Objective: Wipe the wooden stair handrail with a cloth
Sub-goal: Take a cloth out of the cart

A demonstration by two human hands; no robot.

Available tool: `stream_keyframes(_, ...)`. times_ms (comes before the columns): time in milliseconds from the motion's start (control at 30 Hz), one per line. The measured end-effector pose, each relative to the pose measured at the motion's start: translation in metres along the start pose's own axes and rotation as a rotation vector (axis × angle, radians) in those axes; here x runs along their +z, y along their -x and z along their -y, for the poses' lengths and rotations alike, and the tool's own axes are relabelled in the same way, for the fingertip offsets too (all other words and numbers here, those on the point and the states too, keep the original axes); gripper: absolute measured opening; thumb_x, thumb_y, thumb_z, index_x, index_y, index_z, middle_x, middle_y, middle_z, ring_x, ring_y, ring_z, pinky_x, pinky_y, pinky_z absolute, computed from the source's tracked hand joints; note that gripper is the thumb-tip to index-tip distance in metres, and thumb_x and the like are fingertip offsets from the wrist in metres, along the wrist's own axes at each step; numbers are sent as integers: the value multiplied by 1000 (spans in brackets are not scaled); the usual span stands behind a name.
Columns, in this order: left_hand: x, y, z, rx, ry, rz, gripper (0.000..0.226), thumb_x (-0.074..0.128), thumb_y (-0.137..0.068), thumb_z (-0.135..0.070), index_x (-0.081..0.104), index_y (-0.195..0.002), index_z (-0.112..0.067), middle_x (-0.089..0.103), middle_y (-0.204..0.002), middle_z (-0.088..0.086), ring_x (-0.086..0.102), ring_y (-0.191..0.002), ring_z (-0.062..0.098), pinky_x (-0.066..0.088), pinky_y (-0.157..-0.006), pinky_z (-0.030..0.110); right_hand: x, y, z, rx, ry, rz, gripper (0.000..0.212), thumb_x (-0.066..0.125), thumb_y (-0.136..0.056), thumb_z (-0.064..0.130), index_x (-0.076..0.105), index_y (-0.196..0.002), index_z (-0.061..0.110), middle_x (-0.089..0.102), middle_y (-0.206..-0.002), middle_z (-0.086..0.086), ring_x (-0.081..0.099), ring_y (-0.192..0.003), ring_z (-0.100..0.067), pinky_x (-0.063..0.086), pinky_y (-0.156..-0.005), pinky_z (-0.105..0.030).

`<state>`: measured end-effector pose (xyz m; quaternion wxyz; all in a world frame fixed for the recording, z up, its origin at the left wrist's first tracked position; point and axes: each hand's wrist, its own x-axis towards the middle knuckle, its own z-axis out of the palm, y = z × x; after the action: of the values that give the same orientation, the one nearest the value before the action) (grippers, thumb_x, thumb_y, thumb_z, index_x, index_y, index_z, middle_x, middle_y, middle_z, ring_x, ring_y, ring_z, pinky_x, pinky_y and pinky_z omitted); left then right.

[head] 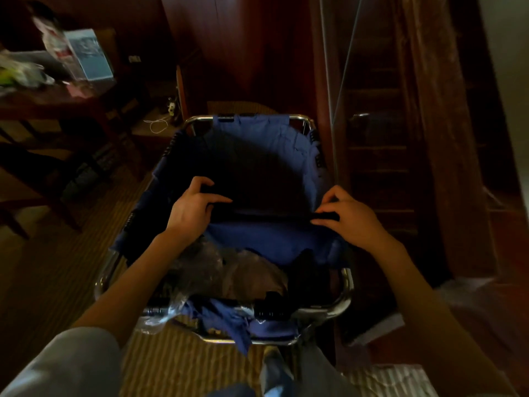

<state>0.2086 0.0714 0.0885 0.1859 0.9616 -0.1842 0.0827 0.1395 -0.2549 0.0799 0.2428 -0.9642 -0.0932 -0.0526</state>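
Cloth (274,214), dark and drawn out into a narrow band, hangs stretched between both hands above the open mouth of a housekeeping cart. It is probably held taut like this so it can be folded or straightened into a usable pad before any wiping starts. It sits over the cart's blue fabric liner (272,245), well apart from the wood it is meant for.

The left hand (194,206) grips one end. Its fingers curl around the fabric, and one finger lies straighter, pointing along the band toward the other hand. The right hand (347,216) pinches the opposite end, with thumb and curled fingers closed on a bunched bit of the cloth. Neither hand touches the cart's chrome frame (345,293).

What I take to be the wooden stair handrail (438,144) runs up the right side of the view beside the dark steps (378,150). It is untouched, so the wiping has not yet begun.

Crumpled clear plastic (206,267) lies in the near part of the cart. A wooden table (43,101) with clutter on it stands off to the left.
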Motion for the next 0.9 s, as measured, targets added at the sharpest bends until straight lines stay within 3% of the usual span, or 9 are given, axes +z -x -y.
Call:
stream_keyframes(133,-12,50,-22,152,-92,54,42,57,-85,4,77,-103,-27,37,-148,9,40,-120,34,45,-97,46,-15,52,24,3,73,-1,32,58,-96,33,71,-114,10,59,-119,-1,60,-108,-19,43,-92,-35)
stream_keyframes(200,-16,80,-36,196,-99,98,33,51,-88,-13,77,-105,-25,38,-148,9,39,-116,33,42,-99,45,-22,82,34,-27,48,-7,32,56,-98,28,68,-118,5,61,-123,-5,58,-114,-23,42,-98,-38)
stream_keyframes(267,-16,107,-47,258,-92,116,46,38,-88,-39,76,-109,-22,44,-143,11,43,-109,32,43,-97,43,-31,111,42,-67,-6,-43,31,56,-98,21,66,-122,5,60,-127,-7,56,-119,-22,41,-103,-38)
stream_keyframes(400,-6,147,-76,417,-61,128,60,48,-81,-64,75,-109,-19,61,-124,9,56,-98,33,49,-88,43,-47,166,46,-50,-230,-90,26,53,-100,12,67,-120,5,65,-121,-5,59,-114,-11,41,-104,-24)
stream_keyframes(500,6,166,-110,412,-19,142,55,40,-83,-52,77,-103,-17,72,-111,2,65,-97,33,47,-82,44,-53,203,41,46,-306,-83,18,52,-101,16,69,-104,10,69,-97,7,61,-93,9,42,-85,-8)
stream_keyframes(633,36,183,-157,294,210,217,37,50,-96,-28,71,-113,-4,70,-116,12,65,-109,30,46,-95,38,-62,249,24,193,-457,-160,25,50,-102,21,67,-82,20,68,-75,15,60,-73,9,43,-69,-13)
stream_keyframes(700,51,189,-184,221,375,296,30,54,-97,-6,62,-126,-1,63,-127,14,57,-122,26,40,-105,30,-68,269,10,281,-519,-206,28,49,-102,24,66,-80,21,67,-71,17,60,-70,6,44,-69,-17)
stream_keyframes(767,62,195,-213,213,488,300,45,50,-95,8,48,-138,-2,54,-136,10,48,-128,18,32,-108,21,-72,283,-4,362,-536,-225,32,48,-102,28,69,-85,10,68,-75,8,63,-74,-5,46,-73,-28)
stream_keyframes(900,85,210,-289,72,725,329,47,41,-87,25,52,-130,8,56,-125,11,51,-113,18,36,-91,1,-89,310,-42,456,-409,-223,41,46,-102,39,70,-97,6,72,-94,-11,67,-90,-24,50,-85,-43)
